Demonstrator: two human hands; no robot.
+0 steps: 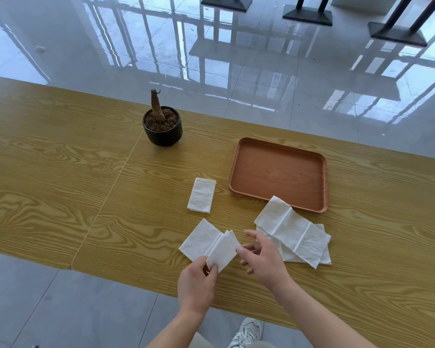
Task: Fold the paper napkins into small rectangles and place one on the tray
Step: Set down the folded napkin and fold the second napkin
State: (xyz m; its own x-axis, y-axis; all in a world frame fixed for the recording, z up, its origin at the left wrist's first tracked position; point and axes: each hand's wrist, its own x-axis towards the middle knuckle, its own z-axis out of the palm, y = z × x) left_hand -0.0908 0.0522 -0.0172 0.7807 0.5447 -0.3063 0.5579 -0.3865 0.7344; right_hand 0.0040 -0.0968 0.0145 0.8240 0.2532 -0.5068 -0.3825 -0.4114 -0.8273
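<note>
A napkin (pixel 201 241) lies half folded near the near edge of the table (pixel 60 172), its left part flat on the wood and its right flap (pixel 222 252) lifted off it; the left hand (pixel 197 282) pinches the flap's near corner between thumb and fingers; the right hand (pixel 264 257) is just right of the flap with fingers loosely spread, one fingertip at the flap's right corner, though whether it grips the paper I cannot tell; a folded napkin (pixel 201 195), a small rectangle, lies flat on the table just beyond the one in hand and left of the tray (pixel 239 169), apart from both; the tray is reddish brown with rounded corners and holds no napkin; a pile (pixel 294 233) of creased, opened napkins lies right of the right hand, its far corner touching or overlapping the tray's near rim; a black pot (pixel 162 126) with a bare stump stands on the far side of the table, left of the tray; a white shoe (pixel 246 332) shows on the grey floor (pixel 60 310) below the table edge.
</note>
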